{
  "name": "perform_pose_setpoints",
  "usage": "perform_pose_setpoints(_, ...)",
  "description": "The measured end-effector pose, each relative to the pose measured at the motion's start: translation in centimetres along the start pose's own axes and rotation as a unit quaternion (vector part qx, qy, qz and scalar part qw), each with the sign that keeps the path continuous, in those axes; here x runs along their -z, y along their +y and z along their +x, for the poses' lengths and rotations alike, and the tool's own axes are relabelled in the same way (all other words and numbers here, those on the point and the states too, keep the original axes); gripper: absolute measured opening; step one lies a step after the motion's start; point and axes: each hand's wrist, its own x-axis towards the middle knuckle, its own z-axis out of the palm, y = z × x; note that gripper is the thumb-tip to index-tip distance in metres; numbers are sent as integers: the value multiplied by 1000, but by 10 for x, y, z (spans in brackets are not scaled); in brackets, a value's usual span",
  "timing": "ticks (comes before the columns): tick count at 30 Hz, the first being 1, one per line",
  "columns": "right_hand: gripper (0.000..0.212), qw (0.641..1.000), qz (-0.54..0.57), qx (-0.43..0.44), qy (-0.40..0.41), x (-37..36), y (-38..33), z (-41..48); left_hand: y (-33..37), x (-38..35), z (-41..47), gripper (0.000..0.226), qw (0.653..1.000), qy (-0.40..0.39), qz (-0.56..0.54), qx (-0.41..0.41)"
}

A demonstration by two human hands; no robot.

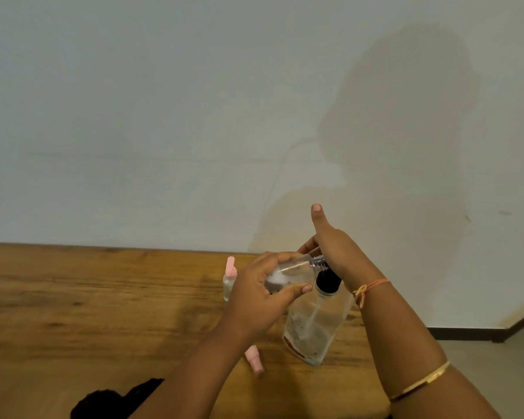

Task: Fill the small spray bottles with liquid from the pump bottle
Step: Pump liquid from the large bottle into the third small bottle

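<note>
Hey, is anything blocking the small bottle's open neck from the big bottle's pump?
Nothing visible. The left hand holds the small clear spray bottle tipped, its neck right beside the black pump head of the large clear pump bottle; the right hand covers part of that head.

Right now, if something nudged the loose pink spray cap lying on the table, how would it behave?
The pink spray cap lies on its side on the wooden table, attached to no bottle, so a nudge would probably send it rolling or skidding. It looks like small moulded plastic: likely light and stiff. It is blurred, so its exact shape is unclear.
</note>
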Motion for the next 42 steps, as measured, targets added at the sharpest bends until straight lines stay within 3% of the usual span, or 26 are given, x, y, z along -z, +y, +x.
perform_pose_setpoints(9,85,999,21,40,-2,0,-11,-2,6,5,0,42,999,23,7,-27)
perform_pose_setpoints(20,87,1000,4,14,-4,-2,-3,-6,-1,3,-1,43,999,3,38,-1)
perform_pose_setpoints(26,81,998,-7,51,34,-2,-9,-4,5,5,0,40,999,13,15,-27)
perform_pose_setpoints(34,84,1000,-3,7,17,-2,-1,-5,-1,1,-2,41,999,4,48,2)
perform_pose_setpoints(42,83,999,27,29,12,2,-9,-5,7,5,2,42,1000,9,6,-23)
